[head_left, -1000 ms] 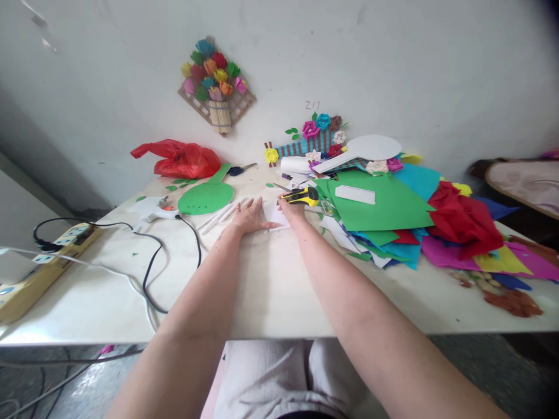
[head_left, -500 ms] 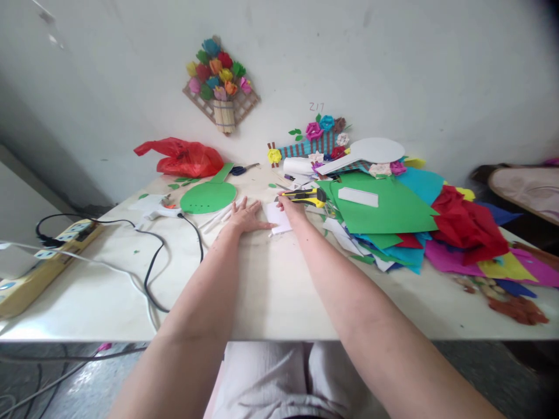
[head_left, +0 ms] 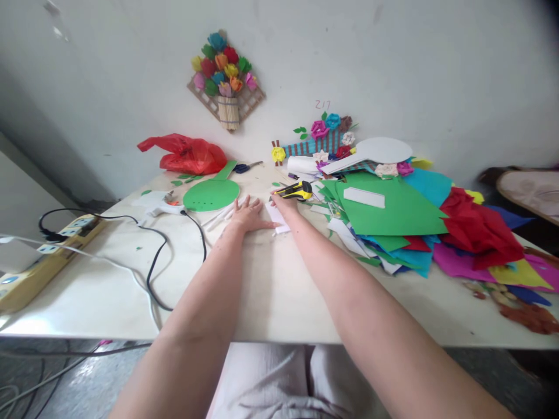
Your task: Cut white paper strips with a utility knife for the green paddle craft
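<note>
My right hand is closed around a yellow and black utility knife, whose body sticks out above the fingers; its tip is hidden by the hand. Beneath that hand lies a small white piece of card. With fingers spread, my left hand presses on the table, its thumb reaching onto the card's left side. Thin white strips lie just left of my left hand. Behind them rests a green paddle-shaped cutout with a round body and a straight handle.
On the left are a white glue gun, its black cord and a power strip. Dark scissors and a red plastic bag lie at the back. Green sheets and crumpled red paper are piled right.
My right hand has shifted slightly left with the utility knife, which now tilts at a different angle. My left hand stays on the table. The whole view has turned a little.
</note>
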Motion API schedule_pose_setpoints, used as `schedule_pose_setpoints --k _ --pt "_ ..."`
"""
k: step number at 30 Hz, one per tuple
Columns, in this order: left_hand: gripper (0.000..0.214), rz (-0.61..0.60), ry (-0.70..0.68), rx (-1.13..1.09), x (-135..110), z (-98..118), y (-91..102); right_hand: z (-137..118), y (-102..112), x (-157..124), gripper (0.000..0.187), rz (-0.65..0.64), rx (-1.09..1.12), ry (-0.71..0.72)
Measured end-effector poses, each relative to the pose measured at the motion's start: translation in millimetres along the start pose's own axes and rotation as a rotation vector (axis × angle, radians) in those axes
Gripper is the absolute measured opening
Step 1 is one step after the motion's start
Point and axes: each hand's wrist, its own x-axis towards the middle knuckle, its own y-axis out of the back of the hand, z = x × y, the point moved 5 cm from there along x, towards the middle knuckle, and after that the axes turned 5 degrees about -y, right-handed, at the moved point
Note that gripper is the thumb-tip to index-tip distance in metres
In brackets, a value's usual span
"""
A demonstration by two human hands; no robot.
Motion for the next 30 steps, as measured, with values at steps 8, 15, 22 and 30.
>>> schedule_pose_setpoints --k 8,15,22,30 --pt "0.105 0.008 -0.005 -0.036 1.5 -1.4 -1.9 3.5 -3.4 3.2 0.014 -0.021 -0.137 0.019" --pt "0.106 0.002 -0.006 -0.044 -0.9 1.4 0.6 1.2 -5.9 4.2 0.012 -0.045 -0.137 0.054" --pt "0.106 -0.008 -0.007 -0.048 -0.7 1.6 0.5 -1.4 -5.2 2.7 0.010 -0.014 -0.142 0.061" --pt "0.105 0.003 -0.003 -0.063 3.3 -2.6 -3.6 -1.2 -6.4 4.2 0.010 -0.033 -0.140 0.070"
